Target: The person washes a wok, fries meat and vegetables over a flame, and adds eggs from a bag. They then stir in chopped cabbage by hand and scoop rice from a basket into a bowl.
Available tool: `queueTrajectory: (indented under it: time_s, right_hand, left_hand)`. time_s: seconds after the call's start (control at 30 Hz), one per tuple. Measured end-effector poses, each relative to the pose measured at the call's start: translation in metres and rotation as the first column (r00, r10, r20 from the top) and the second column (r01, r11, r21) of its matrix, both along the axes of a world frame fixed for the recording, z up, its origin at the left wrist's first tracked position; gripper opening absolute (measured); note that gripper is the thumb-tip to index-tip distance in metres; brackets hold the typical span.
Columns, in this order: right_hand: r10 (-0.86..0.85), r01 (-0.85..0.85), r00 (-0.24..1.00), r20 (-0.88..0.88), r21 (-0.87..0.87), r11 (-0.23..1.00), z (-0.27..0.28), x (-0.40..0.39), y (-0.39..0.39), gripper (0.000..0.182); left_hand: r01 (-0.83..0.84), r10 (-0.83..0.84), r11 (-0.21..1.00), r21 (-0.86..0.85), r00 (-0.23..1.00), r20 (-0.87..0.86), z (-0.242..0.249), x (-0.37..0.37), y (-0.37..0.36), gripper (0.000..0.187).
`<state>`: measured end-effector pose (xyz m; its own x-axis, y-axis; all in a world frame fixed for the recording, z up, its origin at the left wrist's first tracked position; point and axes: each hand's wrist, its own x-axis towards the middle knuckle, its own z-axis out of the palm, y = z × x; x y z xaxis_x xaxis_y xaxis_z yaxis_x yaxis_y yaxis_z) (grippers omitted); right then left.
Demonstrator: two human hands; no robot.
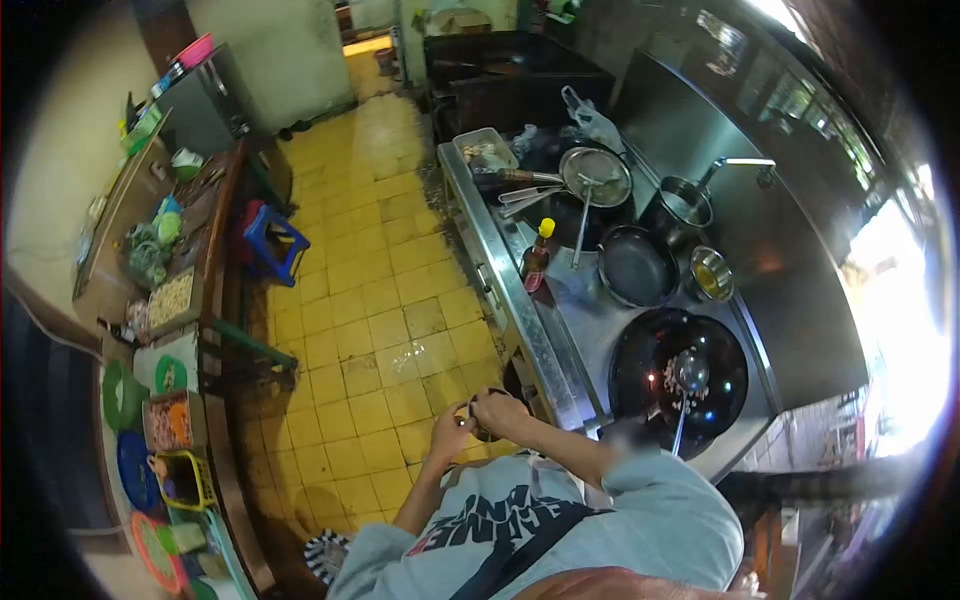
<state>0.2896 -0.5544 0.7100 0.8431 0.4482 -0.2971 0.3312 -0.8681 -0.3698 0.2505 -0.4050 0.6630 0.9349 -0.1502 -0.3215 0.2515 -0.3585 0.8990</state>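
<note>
In front of my shirt, my left hand (452, 433) has its fingers closed on the side of a small round container (484, 434), which looks like a bowl or jar. My right hand (499, 414) is closed over its top and right side, so its contents are hidden. To the right on the stove stands a black wok (635, 385), with small pale pieces in it and a metal ladle (690, 372) resting inside. Neither hand touches the wok.
Along the steel counter are a dark frying pan (638, 268), a strainer (597, 176), a pot (682, 212), a metal bowl of yellow liquid (712, 275) and a yellow-capped bottle (535, 258). Leftward, a blue stool (277, 245) stands by a table with a tray of pale pieces (172, 300).
</note>
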Motion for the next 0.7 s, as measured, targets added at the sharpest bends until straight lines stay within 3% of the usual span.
queueTrajectory:
  time_s: [0.03,0.07,0.1,0.13,0.17,0.2,0.23,0.27,0.3,0.37,0.4,0.5,0.53,0.57,0.6,0.67,0.7]
  right_hand:
    - [-0.024,0.024,1.0,0.01,-0.007,1.0,0.005,0.005,0.012,0.034]
    - [0.131,-0.132,0.989,0.065,0.01,0.991,0.01,0.007,0.025,0.034]
    - [0.289,-0.293,0.95,0.114,0.023,0.956,0.015,0.005,0.041,0.036]
    - [0.182,-0.182,0.983,0.016,-0.017,0.983,0.02,0.004,0.062,0.037]
    - [0.196,-0.195,0.981,0.013,-0.018,0.981,0.029,0.005,0.08,0.037]
    - [0.136,-0.133,0.99,-0.036,0.062,0.989,0.038,0.003,0.097,0.036]
    - [0.081,-0.068,0.993,-0.09,0.137,0.988,0.042,-0.001,0.113,0.036]
    - [0.191,-0.204,0.978,0.088,0.172,0.964,0.022,-0.005,0.127,0.034]
    - [0.207,-0.22,0.974,0.088,0.181,0.959,0.017,-0.009,0.146,0.034]
    - [0.219,-0.22,0.975,0.028,0.223,0.95,0.019,-0.013,0.181,0.031]
    - [0.296,-0.265,0.954,-0.049,0.325,0.908,0.026,-0.016,0.192,0.028]
    - [0.38,-0.339,0.922,-0.07,0.328,0.882,0.042,-0.026,0.235,0.027]
    - [0.482,-0.456,0.876,0.007,0.334,0.825,0.035,-0.026,0.248,0.027]
    - [0.579,-0.598,0.802,0.148,0.194,0.778,0.039,-0.027,0.257,0.026]
    - [0.69,-0.723,0.675,0.262,0.047,0.689,0.045,-0.027,0.266,0.026]
    - [0.756,-0.793,0.599,0.266,0.065,0.606,0.018,-0.026,0.3,0.023]
    - [0.893,-0.914,0.403,0.202,0.035,0.404,-0.024,-0.02,0.317,0.019]
  left_hand:
    - [-0.109,0.111,0.987,-0.115,0.994,0.016,-0.016,-0.003,0.012,0.04]
    - [-0.221,0.23,0.948,-0.227,0.973,0.01,-0.025,-0.006,0.024,0.04]
    - [-0.216,0.223,0.949,-0.228,0.975,0.006,-0.011,-0.012,0.037,0.04]
    - [-0.241,0.25,0.945,-0.222,0.968,0.017,0.004,-0.019,0.05,0.04]
    - [-0.274,0.287,0.938,-0.214,0.958,0.028,0.018,-0.023,0.064,0.04]
    - [-0.298,0.298,0.95,-0.094,0.955,-0.015,0.02,-0.029,0.081,0.04]
    - [-0.318,0.318,0.944,-0.091,0.948,-0.018,0.021,-0.037,0.097,0.04]
    - [-0.353,0.352,0.935,-0.033,0.935,-0.034,0.023,-0.044,0.113,0.04]
    - [-0.383,0.384,0.923,0.028,0.922,-0.046,0.027,-0.051,0.129,0.039]
    - [-0.468,0.466,0.884,-0.003,0.881,-0.088,0.034,-0.066,0.154,0.037]
    - [-0.53,0.526,0.847,-0.042,0.847,-0.07,0.033,-0.074,0.167,0.037]
    - [-0.623,0.624,0.778,-0.086,0.781,-0.017,0.019,-0.094,0.2,0.037]
    - [-0.675,0.681,0.726,-0.133,0.733,-0.006,0.013,-0.101,0.207,0.037]
    - [-0.734,0.745,0.656,-0.174,0.667,-0.004,0.013,-0.111,0.215,0.037]
    - [-0.726,0.732,0.681,-0.094,0.68,0.043,0.009,-0.119,0.223,0.036]
    - [-0.752,0.845,0.512,-0.416,0.527,0.088,0.009,-0.121,0.225,0.036]
    - [-0.81,0.832,0.552,-0.198,0.52,0.193,-0.028,-0.131,0.237,0.036]
